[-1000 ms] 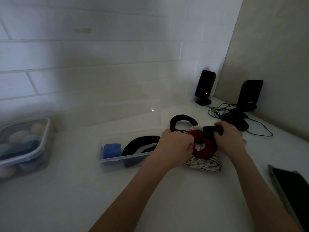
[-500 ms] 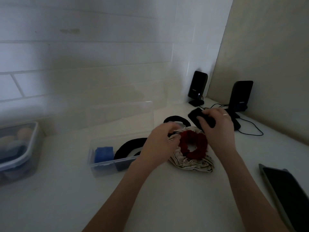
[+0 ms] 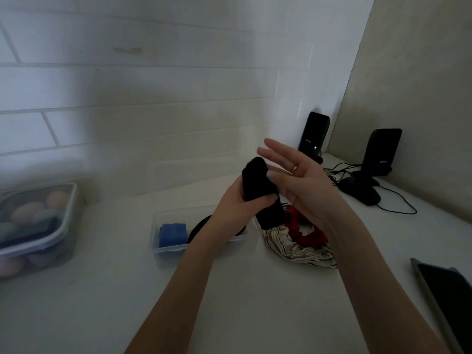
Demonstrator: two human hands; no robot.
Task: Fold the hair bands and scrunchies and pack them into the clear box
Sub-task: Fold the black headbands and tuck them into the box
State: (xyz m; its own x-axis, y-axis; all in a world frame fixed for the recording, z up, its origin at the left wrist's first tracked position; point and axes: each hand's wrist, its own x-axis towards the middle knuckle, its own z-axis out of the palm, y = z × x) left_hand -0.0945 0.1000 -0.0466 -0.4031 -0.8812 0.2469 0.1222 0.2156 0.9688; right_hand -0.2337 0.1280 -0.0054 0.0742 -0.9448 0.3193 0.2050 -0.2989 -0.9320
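A black hair band (image 3: 258,185) is held up above the counter, doubled over, with my left hand (image 3: 237,205) shut around its lower part. My right hand (image 3: 298,177) is beside it with fingers spread and its thumb against the band. Below lie a red scrunchie (image 3: 304,231) and a striped cream scrunchie (image 3: 298,249) on the white counter. The clear box (image 3: 163,249) sits left of them with a folded blue band (image 3: 172,233) inside and a black band (image 3: 198,228) partly hidden by my left wrist.
A lidded plastic tub (image 3: 38,226) of coloured round items stands at the far left. Two black speakers (image 3: 313,135) (image 3: 380,152), a mouse (image 3: 360,191) and cables occupy the back right corner. A dark tablet (image 3: 449,295) lies at the right edge.
The black band was lifted off the pile by my right hand and raised; my left hand has taken hold of it and my right hand's fingers have spread apart.
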